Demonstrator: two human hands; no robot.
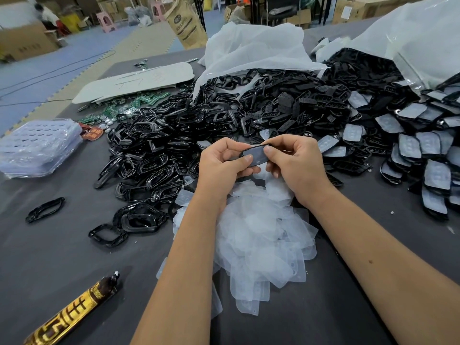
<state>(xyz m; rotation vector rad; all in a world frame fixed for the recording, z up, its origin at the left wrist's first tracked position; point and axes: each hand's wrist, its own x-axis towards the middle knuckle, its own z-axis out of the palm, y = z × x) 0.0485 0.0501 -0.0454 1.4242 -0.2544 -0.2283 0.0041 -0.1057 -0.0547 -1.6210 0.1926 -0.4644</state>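
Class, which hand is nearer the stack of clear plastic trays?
Left. The left hand is right of the stack of clear plastic trays, beyond the black frames; the right hand is farther right. Both pinch one black shell.

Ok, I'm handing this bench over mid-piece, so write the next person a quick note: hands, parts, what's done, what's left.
Both the left hand and right hand pinch one black frame with a translucent pad in it, thumbs on the pad.
Loose pads lie heaped below the wrists; empty black frames are piled to the left.
Done: padded frames stacked at the right.
Left: probably seat this pad, add it to that stack, then work through the many empty frames.
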